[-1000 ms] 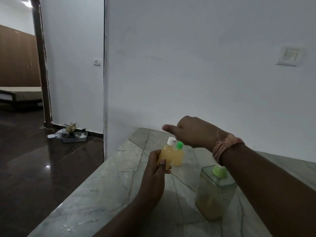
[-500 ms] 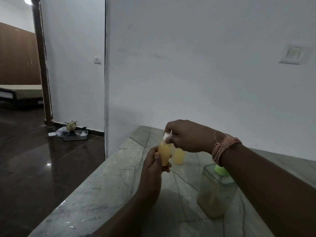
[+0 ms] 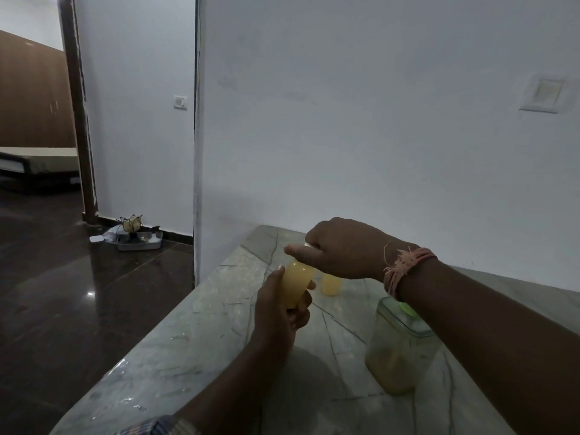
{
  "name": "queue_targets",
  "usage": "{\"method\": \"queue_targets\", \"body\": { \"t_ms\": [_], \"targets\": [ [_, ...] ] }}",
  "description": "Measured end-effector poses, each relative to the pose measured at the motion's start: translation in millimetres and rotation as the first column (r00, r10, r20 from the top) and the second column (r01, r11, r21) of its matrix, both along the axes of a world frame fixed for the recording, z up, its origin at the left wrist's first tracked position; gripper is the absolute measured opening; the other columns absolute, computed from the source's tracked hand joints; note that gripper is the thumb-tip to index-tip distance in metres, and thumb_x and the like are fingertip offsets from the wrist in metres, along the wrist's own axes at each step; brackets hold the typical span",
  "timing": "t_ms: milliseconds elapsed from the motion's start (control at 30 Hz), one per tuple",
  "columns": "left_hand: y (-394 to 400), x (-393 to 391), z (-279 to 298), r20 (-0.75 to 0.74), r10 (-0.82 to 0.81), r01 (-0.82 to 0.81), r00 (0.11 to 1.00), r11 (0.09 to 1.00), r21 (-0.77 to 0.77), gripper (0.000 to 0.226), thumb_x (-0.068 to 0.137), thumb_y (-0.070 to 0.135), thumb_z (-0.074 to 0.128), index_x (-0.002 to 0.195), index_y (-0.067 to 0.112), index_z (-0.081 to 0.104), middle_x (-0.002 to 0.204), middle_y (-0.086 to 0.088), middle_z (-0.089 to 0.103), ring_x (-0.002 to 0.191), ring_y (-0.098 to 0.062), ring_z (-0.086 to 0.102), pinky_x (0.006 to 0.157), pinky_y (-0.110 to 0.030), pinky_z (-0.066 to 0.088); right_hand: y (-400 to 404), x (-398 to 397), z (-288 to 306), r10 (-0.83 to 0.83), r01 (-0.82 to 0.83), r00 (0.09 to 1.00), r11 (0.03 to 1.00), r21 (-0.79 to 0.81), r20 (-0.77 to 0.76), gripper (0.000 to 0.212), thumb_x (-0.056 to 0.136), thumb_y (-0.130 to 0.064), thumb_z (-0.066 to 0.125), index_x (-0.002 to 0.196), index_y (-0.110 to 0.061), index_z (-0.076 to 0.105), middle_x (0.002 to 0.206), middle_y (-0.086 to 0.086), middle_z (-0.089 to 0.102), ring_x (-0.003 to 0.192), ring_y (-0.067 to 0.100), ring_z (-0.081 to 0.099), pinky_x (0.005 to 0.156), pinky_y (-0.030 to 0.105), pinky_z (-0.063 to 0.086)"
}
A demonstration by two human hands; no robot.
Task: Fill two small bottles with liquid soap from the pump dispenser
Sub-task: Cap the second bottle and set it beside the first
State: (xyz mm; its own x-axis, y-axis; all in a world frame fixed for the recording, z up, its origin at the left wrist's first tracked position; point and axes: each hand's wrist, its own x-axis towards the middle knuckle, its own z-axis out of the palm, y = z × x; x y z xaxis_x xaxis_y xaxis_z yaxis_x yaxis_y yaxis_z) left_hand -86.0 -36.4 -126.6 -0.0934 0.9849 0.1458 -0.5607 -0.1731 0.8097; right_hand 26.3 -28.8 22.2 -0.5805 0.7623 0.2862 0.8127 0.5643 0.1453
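Note:
My left hand [image 3: 279,312] grips a small bottle [image 3: 295,285] full of yellow soap, held above the marble counter [image 3: 194,350]. My right hand [image 3: 342,249] is curled over the bottle's top, pinching its white cap [image 3: 307,245], which is mostly hidden under the fingers. A second small bottle [image 3: 331,284] of yellow soap stands on the counter just behind, its top hidden by my right hand. The clear square pump dispenser [image 3: 398,356] with a green pump head [image 3: 408,308] stands to the right, partly behind my right forearm, holding a low level of yellow soap.
A white wall [image 3: 376,136] rises directly behind the counter, with a switch plate [image 3: 544,92] on it. The counter's left edge drops to a dark glossy floor [image 3: 78,293]. A tray of small items [image 3: 135,237] sits on the floor by the doorway.
My right hand came down from above the bottles onto the white cap of the held bottle and now pinches it. The left hand raised the bottle slightly.

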Motion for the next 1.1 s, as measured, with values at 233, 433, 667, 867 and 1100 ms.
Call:
{"method": "queue_targets", "body": {
  "t_ms": [233,433,667,867,1100],
  "targets": [
    [-4.0,0.9,4.0,-0.254,0.138,-0.145,0.957,0.989,-0.011,0.066,0.104,0.052,0.031,0.088,0.0,0.07,0.063,-0.009,0.063,0.046,-0.013,0.053,0.042,-0.022,0.038,8.7,-4.0,-14.5,-0.288,0.235,0.948,0.921,-0.312,-0.137,0.045,0.1,-0.047,0.037,0.082,-0.011,0.057,0.073,0.002,0.05,0.075,0.023,0.051,0.057,0.025,0.038],
    [-7.9,6.4,3.5,-0.392,0.285,-0.247,0.875,0.958,0.146,0.067,0.105,0.049,0.025,0.082,0.003,0.068,0.064,-0.009,0.065,0.052,-0.013,0.056,0.05,-0.027,0.042,14.0,-3.6,-15.7,-0.313,0.247,0.934,0.913,-0.323,-0.17,0.046,0.1,-0.047,0.038,0.086,-0.008,0.057,0.073,0.001,0.05,0.078,0.024,0.052,0.057,0.023,0.037],
    [-4.0,12.9,2.1,-0.392,0.277,-0.227,0.877,0.959,0.169,0.069,0.092,0.064,0.024,0.107,0.008,0.062,0.089,-0.024,0.066,0.064,-0.017,0.058,0.05,-0.016,0.047,11.5,-10.4,4.4,-0.315,0.209,0.92,0.899,-0.385,-0.234,0.051,0.092,-0.05,0.06,0.088,0.0,0.069,0.08,0.015,0.073,0.057,0.021,0.062,0.054,0.029,0.052],
    [7.1,13.4,-3.2,-0.444,0.343,-0.295,0.828,0.939,0.175,0.034,0.107,0.045,0.025,0.128,0.032,0.048,0.123,0.004,0.06,0.109,-0.016,0.061,0.097,-0.038,0.052,38.3,-17.7,4.5,-0.419,0.323,0.867,0.884,-0.337,-0.269,0.031,0.084,-0.032,0.078,0.091,-0.003,0.071,0.078,0.012,0.074,0.066,0.022,0.073,0.072,0.036,0.062],
    [9.6,13.5,-5.4,-0.465,0.419,-0.385,0.78,0.907,0.171,0.022,0.108,0.041,0.026,0.105,0.046,0.048,0.104,0.021,0.059,0.102,-0.007,0.059,0.096,-0.041,0.052,95.7,-19.9,-38.0,-0.511,0.423,0.81,0.848,-0.318,-0.288,0.014,0.079,-0.008,0.076,0.091,-0.001,0.072,0.078,0.013,0.073,0.069,0.026,0.073,0.07,0.042,0.063]
  ]
}}
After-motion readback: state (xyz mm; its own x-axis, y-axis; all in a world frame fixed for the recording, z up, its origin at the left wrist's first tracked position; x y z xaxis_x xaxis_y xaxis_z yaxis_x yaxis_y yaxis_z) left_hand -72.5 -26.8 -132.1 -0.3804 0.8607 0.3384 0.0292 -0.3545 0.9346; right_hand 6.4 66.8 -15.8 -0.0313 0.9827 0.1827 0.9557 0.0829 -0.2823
